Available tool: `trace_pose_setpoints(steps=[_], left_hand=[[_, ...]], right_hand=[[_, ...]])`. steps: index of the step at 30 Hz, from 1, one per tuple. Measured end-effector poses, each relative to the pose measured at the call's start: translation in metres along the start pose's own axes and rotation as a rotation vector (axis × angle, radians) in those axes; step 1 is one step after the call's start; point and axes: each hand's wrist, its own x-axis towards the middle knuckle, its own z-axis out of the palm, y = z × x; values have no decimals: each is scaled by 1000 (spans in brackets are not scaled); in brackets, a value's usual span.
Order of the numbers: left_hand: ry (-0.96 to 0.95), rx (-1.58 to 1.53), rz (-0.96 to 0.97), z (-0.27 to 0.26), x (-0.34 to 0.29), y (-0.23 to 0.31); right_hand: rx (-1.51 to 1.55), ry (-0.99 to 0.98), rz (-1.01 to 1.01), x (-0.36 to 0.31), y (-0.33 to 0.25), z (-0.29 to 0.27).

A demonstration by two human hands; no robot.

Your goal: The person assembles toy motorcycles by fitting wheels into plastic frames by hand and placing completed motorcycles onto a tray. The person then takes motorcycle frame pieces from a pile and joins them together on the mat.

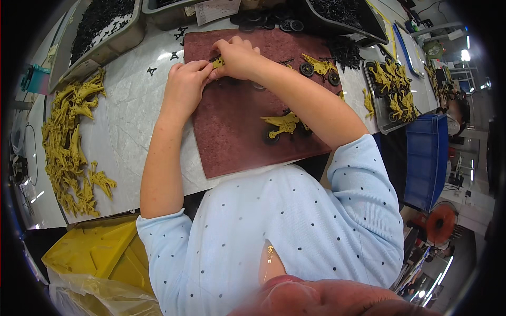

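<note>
Pinching a mostly hidden yellow part (217, 62) between left hand (185, 81) and right hand (238, 58), over the upper left of a maroon cloth (226, 137), beyond a wheeled yellow model (284, 124) and well apart from heaped yellow pieces (66, 134).

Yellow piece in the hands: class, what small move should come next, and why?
Perhaps ease the right hand off the yellow piece, left hand steadying it: both hands hide part of it, and a wheeled toy lies nearby for comparison.

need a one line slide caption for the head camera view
Left hand and right hand hold a yellow part over a maroon cloth, with a heap of yellow pieces at left.
</note>
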Motion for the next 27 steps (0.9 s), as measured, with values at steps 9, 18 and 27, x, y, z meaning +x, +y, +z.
trace_pose_setpoints(steps=[9, 18, 27], left_hand=[[46, 53, 18, 7, 2, 2], [15, 109, -9, 1, 3, 5], [-42, 131, -89, 4, 4, 4]], right_hand=[[-32, -10, 29, 3, -4, -1], [-151, -97, 86, 5, -22, -8], [-271, -217, 182, 29, -35, -5]])
